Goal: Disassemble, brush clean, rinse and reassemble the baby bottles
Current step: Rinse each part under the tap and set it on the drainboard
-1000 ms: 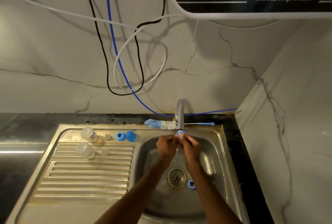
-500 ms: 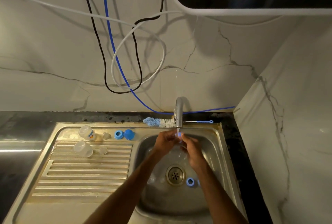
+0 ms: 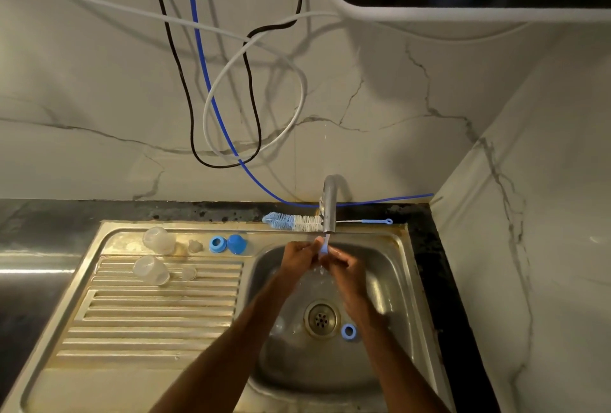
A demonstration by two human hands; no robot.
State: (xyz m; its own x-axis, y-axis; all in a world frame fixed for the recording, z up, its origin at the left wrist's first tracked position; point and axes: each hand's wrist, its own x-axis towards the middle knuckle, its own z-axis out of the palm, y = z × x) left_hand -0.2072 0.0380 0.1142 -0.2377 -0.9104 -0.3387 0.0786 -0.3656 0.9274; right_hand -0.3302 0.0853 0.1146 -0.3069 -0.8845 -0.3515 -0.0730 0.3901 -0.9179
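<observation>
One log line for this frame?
step: rinse; left hand: holds blue part under tap; right hand: same part; basin: blue ring beside drain

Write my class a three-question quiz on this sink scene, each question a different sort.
1. True or false: the blue-and-white bristle bottle brush lies on the steel sink rim behind the curved steel tap.
2. What lies beside the round drain? A) a blue plastic ring B) a spoon C) a sponge.
3. Fill in: under the tap, the left hand and right hand hold a small ____ plastic part.
Key: 1 true; 2 A; 3 blue.
</observation>
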